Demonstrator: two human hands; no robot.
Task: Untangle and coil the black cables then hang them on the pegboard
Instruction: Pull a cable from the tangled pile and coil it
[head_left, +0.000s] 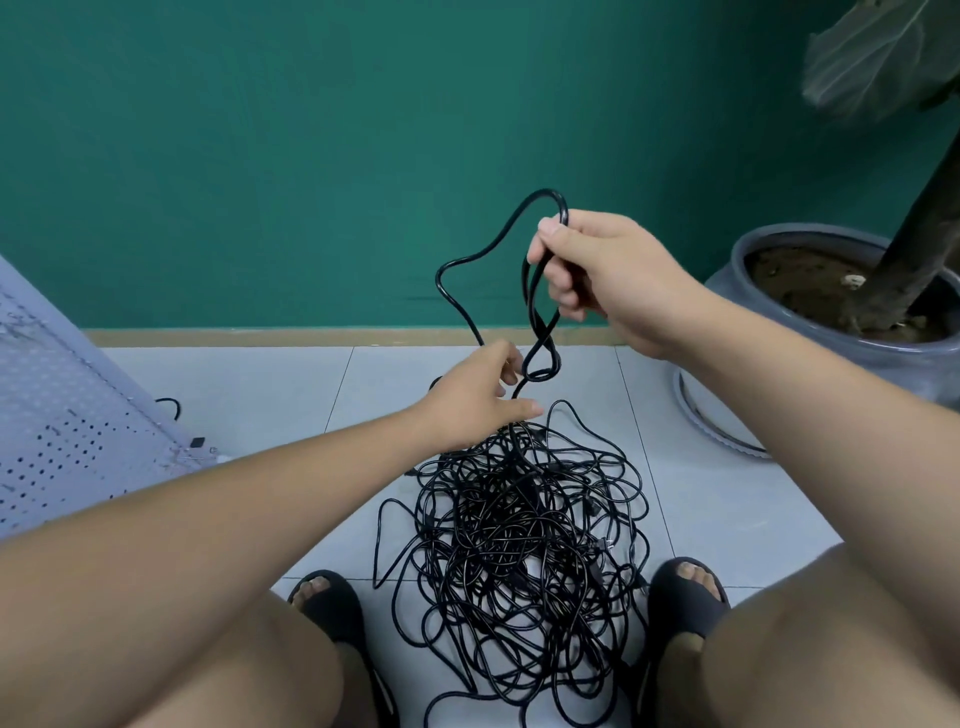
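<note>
My right hand (597, 270) gripping cable loops (544, 192) above the tangle (519, 519), left hand (467, 400) just over it, grip unclear

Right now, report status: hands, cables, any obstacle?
Right hand grips lifted cable; left hand holds it lower. Pile tangled on floor. Pegboard at left; no obstacle seen.

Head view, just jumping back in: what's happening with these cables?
A person works over a tangled pile of black cables on the tiled floor. The right hand grips a raised loop of cable rising from the pile. The left hand reaches to the strand just under it, grip unclear. Most cable is still tangled, and the pegboard leans at left.
</note>
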